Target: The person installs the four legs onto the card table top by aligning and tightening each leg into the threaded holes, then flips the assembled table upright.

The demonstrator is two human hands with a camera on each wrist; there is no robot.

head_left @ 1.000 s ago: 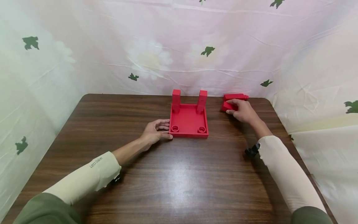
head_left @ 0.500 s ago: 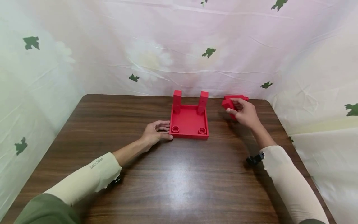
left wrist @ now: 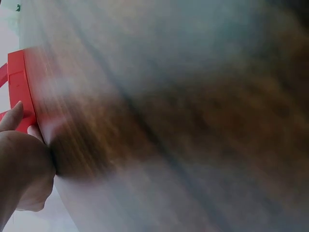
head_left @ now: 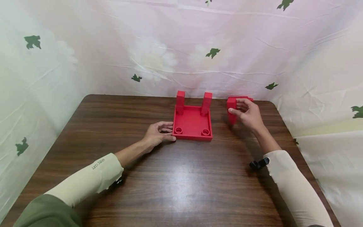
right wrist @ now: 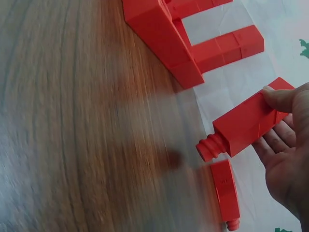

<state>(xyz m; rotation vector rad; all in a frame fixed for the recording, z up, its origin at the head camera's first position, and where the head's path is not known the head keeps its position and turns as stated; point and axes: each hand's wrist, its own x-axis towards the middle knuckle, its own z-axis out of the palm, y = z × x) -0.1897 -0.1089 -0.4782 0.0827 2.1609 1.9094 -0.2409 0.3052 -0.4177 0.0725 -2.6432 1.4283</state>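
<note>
The square red tray-like base [head_left: 191, 123] lies on the table, two red legs [head_left: 180, 102] upright at its far corners and two round sockets [head_left: 205, 132] at its near ones. My left hand [head_left: 157, 135] rests against the base's left side, fingers fairly straight, thumb at the near corner. To the right, my right hand [head_left: 249, 115] pinches a loose red leg [head_left: 231, 108] between thumb and fingers. In the right wrist view this held leg [right wrist: 251, 121] has its threaded end pointing down toward the table, off its surface.
Another red leg [right wrist: 225, 191] lies on the table near the far edge, partly behind my right hand in the head view. A patterned cloth [head_left: 158, 47] hangs behind the brown table [head_left: 181, 176] and at both sides.
My right hand has lifted the loose leg off the table and turned it from lying flat to upright, threaded end down. The left hand and base look unmoved.
</note>
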